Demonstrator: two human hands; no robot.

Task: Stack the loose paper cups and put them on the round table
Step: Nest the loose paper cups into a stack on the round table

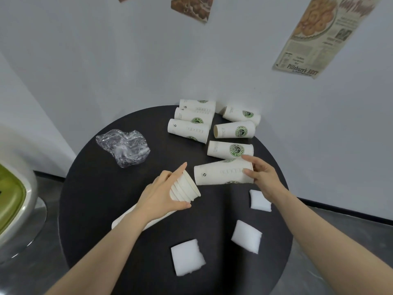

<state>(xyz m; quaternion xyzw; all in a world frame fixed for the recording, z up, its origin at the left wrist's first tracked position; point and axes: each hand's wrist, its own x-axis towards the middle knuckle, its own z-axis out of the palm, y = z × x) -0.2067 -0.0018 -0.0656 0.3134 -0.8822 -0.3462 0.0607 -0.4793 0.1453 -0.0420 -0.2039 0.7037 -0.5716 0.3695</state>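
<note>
Left grip (pixel 163 192) on cup stack (pixel 184 189), right grip (pixel 262 176) on loose cup (pixel 221 172) — near table edge (pixel 285 188)

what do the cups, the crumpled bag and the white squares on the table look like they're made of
Cups: matte white paper, printed green logo, rolled rims.
Crumpled bag: thin clear plastic film; it is see-through with glossy creases.
White squares: probably soft foam or wadding, judging by the fuzzy, ragged edges; the look leaves it open.

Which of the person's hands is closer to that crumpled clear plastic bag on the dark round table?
The left. The left hand, gripping a stack of white paper cups, sits just right of and nearer the camera than the crumpled clear plastic bag. The right hand holds a lying cup farther right.
</note>
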